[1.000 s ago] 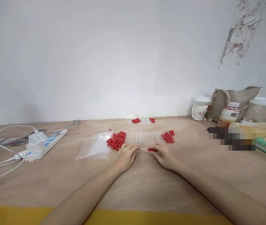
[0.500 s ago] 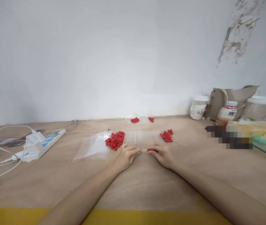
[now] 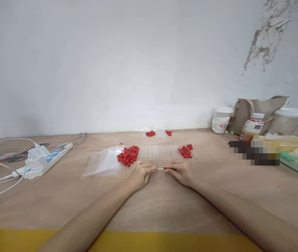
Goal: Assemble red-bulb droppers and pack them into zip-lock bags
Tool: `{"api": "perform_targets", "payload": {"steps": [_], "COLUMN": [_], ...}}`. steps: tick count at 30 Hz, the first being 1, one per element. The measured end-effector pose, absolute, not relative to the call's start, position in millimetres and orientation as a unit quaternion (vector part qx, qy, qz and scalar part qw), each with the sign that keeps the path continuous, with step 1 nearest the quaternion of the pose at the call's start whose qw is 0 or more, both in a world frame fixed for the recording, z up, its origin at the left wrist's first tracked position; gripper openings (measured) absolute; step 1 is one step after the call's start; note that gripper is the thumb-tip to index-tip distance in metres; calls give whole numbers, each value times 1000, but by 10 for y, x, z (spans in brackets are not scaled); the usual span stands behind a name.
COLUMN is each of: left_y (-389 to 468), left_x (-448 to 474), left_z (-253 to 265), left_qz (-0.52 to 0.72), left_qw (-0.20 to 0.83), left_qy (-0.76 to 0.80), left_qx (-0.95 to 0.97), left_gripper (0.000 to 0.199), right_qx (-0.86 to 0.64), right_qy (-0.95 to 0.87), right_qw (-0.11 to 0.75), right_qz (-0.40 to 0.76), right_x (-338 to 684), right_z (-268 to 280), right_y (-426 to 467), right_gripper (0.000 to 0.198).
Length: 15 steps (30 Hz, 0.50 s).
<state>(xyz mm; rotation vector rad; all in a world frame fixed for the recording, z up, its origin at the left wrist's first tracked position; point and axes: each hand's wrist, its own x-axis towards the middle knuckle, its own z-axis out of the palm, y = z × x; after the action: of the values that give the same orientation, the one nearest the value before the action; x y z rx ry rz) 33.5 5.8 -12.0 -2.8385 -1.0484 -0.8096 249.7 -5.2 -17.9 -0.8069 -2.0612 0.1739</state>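
My left hand point(image 3: 141, 174) pinches a thin clear dropper tube point(image 3: 160, 168), lying level between both hands. In my right hand point(image 3: 181, 172) is a red rubber dropper bulb point(image 3: 165, 168), mostly covered by the fingers, at the tube's right end. How far the tube goes into the bulb cannot be told. Just beyond the hands lies a row of clear tubes point(image 3: 158, 152). Left of the row is a heap of red rubber bulbs point(image 3: 128, 156); to its right are more red bulbs point(image 3: 184, 152) and droppers with red bulbs on their tubes point(image 3: 192, 151).
Clear plastic bags point(image 3: 102, 162) lie left of the heap. A bag with red-bulbed droppers point(image 3: 150, 133) rests by the wall. Far left is a white power strip point(image 3: 51, 161) with cables. On the right stand a paper cup point(image 3: 221, 120), a bottle point(image 3: 252, 127) and a grey bag point(image 3: 239, 113).
The fingers of my right hand cover more of the red bulb than before. Both hands stay in nearly the same place, and the view has shifted slightly.
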Motion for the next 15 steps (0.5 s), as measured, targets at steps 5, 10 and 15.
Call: {"api": "perform_targets", "payload": {"steps": [5,10,15], "left_y": [58,50,26], "left_x": [339,357,363], "left_z": [-116,-125,-131], "left_qz": [-239,-245,-271], "left_qw": [19,32,42], "left_qy": [-328,-324,-324], "left_qx": [-914,-913,-906], "left_gripper": [30,28,25], "right_qx": [-299,-319,-329], "right_qy": [-854,-864,-834], "right_qw": [425,388,392], "right_qz": [20,22,208], "right_x": [2505,2509,2521], "right_z": [-167,-99,-89], "right_y": [-51,-83,-41], "right_gripper": [18,17,19]}}
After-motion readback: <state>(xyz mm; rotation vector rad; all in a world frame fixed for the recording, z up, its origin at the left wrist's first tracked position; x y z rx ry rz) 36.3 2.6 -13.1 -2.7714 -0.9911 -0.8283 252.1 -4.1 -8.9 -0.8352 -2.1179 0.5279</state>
